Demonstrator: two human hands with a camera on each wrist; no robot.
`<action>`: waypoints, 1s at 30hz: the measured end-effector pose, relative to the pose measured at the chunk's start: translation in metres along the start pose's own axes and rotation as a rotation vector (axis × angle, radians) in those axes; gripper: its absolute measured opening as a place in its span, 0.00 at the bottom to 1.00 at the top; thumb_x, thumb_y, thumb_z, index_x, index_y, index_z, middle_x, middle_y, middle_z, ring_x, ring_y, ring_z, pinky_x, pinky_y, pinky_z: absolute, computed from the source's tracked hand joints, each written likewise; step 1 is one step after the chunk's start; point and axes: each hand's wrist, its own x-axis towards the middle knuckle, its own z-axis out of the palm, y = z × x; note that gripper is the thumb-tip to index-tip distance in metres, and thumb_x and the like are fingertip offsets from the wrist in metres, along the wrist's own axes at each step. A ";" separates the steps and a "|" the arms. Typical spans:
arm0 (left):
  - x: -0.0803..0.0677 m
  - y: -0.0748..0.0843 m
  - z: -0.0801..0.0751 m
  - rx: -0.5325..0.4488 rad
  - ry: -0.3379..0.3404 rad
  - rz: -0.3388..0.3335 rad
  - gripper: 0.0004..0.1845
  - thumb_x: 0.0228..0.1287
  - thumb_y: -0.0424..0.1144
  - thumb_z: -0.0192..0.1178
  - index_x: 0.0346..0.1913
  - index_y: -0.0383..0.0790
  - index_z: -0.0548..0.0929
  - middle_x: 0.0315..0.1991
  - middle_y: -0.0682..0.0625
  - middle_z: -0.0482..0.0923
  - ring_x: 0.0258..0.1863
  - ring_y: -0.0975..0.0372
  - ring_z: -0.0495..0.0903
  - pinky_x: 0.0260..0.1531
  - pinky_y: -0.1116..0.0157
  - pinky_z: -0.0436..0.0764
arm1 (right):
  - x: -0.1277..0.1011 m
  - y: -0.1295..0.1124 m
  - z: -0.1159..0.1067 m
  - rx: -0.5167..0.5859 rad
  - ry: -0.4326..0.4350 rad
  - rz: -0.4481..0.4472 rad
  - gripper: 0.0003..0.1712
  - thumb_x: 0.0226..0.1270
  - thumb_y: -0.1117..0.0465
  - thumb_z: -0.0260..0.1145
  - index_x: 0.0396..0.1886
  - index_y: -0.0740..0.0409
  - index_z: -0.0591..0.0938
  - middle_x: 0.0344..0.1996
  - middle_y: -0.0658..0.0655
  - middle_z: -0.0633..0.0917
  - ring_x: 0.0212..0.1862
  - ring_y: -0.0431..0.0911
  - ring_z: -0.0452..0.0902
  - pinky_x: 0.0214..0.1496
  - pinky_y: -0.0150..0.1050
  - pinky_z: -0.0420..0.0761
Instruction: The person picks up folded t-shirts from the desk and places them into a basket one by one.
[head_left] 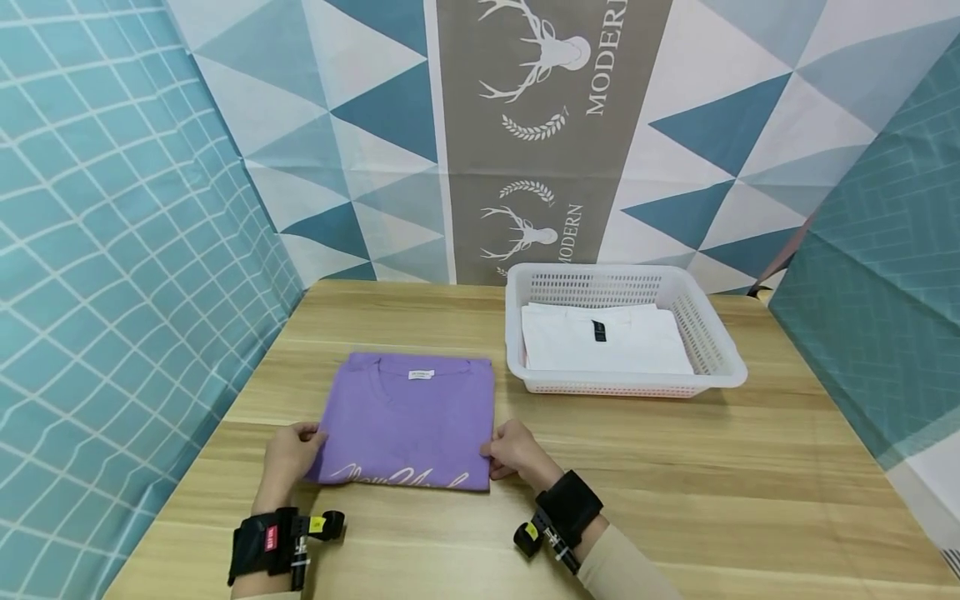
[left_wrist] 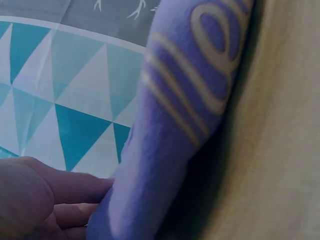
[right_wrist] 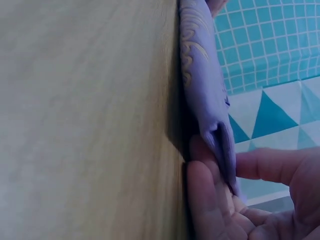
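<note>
Folded purple shirt [head_left: 408,421] on the wooden bench [head_left: 750,467], grasped at both sides by one person.

Head view, clock centred on the shirt: white neck label [head_left: 422,374] at 12 o'clock, pale script lettering [head_left: 405,477] along the 6 o'clock edge. Left hand [head_left: 290,454] between 8 and 9 o'clock, its grip pinching the cloth at the side edge. Right hand [head_left: 516,450] between 3 and 4 o'clock, its grip likewise clasping the opposite edge; right wrist view shows the thumb on top, fingers underneath. Black wrist straps on both arms. At 2 o'clock, apart from the shirt, a white plastic basket [head_left: 622,381] holds a folded white garment [head_left: 600,357] with a black label. Beyond, at 12 o'clock, a patterned backdrop [head_left: 465,125] with triangles and stag heads.
</note>
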 end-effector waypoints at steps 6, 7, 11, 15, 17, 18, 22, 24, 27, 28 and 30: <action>-0.020 0.000 -0.001 -0.001 -0.064 0.014 0.18 0.64 0.33 0.57 0.50 0.19 0.78 0.41 0.29 0.82 0.38 0.48 0.82 0.31 0.68 0.76 | -0.018 0.010 -0.009 -0.081 -0.044 -0.046 0.23 0.56 0.73 0.62 0.09 0.52 0.65 0.09 0.49 0.73 0.12 0.38 0.70 0.18 0.31 0.78; -0.024 0.000 0.000 -0.004 -0.078 0.013 0.18 0.64 0.33 0.58 0.50 0.19 0.78 0.42 0.29 0.82 0.38 0.49 0.82 0.31 0.68 0.76 | -0.022 0.011 -0.011 -0.090 -0.055 -0.053 0.23 0.56 0.72 0.62 0.09 0.52 0.65 0.09 0.49 0.73 0.12 0.38 0.70 0.17 0.30 0.78; -0.037 0.000 0.002 -0.047 -0.163 -0.006 0.19 0.64 0.34 0.58 0.51 0.20 0.77 0.41 0.32 0.83 0.36 0.56 0.82 0.30 0.69 0.78 | -0.037 0.019 -0.022 -0.101 -0.096 -0.075 0.21 0.55 0.73 0.61 0.10 0.53 0.66 0.07 0.49 0.73 0.11 0.36 0.71 0.17 0.31 0.78; -0.047 0.001 0.002 -0.148 -0.278 -0.046 0.19 0.63 0.32 0.60 0.52 0.19 0.76 0.38 0.37 0.84 0.34 0.61 0.82 0.31 0.67 0.82 | -0.049 0.027 -0.035 -0.107 -0.154 -0.070 0.19 0.56 0.73 0.61 0.12 0.54 0.67 0.08 0.49 0.74 0.11 0.36 0.72 0.17 0.31 0.78; -0.049 0.002 0.001 -0.176 -0.311 -0.066 0.20 0.63 0.33 0.60 0.52 0.19 0.75 0.37 0.39 0.84 0.34 0.61 0.82 0.31 0.65 0.83 | -0.052 0.029 -0.039 -0.110 -0.177 -0.057 0.18 0.57 0.71 0.62 0.13 0.55 0.67 0.09 0.50 0.75 0.11 0.36 0.72 0.18 0.31 0.79; -0.048 0.002 0.001 -0.178 -0.313 -0.066 0.21 0.64 0.34 0.60 0.53 0.19 0.74 0.37 0.39 0.84 0.34 0.61 0.82 0.32 0.65 0.83 | -0.051 0.030 -0.041 -0.108 -0.178 -0.048 0.17 0.58 0.70 0.63 0.14 0.55 0.68 0.09 0.50 0.75 0.12 0.36 0.73 0.18 0.30 0.79; -0.038 0.005 -0.001 -0.163 -0.299 -0.058 0.26 0.68 0.40 0.57 0.59 0.21 0.71 0.43 0.35 0.82 0.37 0.59 0.82 0.34 0.65 0.81 | -0.044 0.029 -0.041 -0.065 -0.111 -0.032 0.16 0.61 0.64 0.64 0.16 0.55 0.69 0.11 0.49 0.74 0.14 0.37 0.73 0.21 0.32 0.81; -0.032 0.005 0.000 -0.163 -0.291 -0.052 0.26 0.70 0.41 0.54 0.61 0.21 0.71 0.46 0.33 0.82 0.39 0.58 0.83 0.35 0.65 0.80 | -0.040 0.027 -0.039 -0.039 -0.057 -0.035 0.17 0.63 0.64 0.63 0.16 0.55 0.69 0.12 0.49 0.73 0.16 0.38 0.73 0.23 0.33 0.82; -0.027 0.006 0.003 -0.168 -0.284 -0.042 0.23 0.70 0.39 0.54 0.59 0.22 0.73 0.47 0.32 0.82 0.38 0.58 0.84 0.34 0.66 0.80 | -0.036 0.026 -0.039 -0.018 -0.009 -0.040 0.18 0.63 0.67 0.61 0.15 0.55 0.68 0.12 0.49 0.72 0.17 0.40 0.73 0.24 0.35 0.83; -0.026 0.006 0.005 -0.168 -0.280 -0.038 0.22 0.69 0.38 0.54 0.58 0.22 0.74 0.46 0.32 0.82 0.38 0.59 0.84 0.33 0.66 0.80 | -0.035 0.026 -0.039 -0.021 -0.001 -0.043 0.19 0.63 0.69 0.60 0.14 0.55 0.67 0.12 0.49 0.71 0.17 0.40 0.73 0.23 0.36 0.83; -0.026 0.008 0.008 -0.167 -0.275 -0.024 0.20 0.68 0.35 0.55 0.56 0.22 0.76 0.45 0.33 0.83 0.36 0.60 0.83 0.32 0.67 0.80 | -0.035 0.027 -0.040 -0.029 0.001 -0.044 0.20 0.63 0.71 0.59 0.13 0.55 0.66 0.12 0.49 0.71 0.17 0.40 0.72 0.23 0.35 0.82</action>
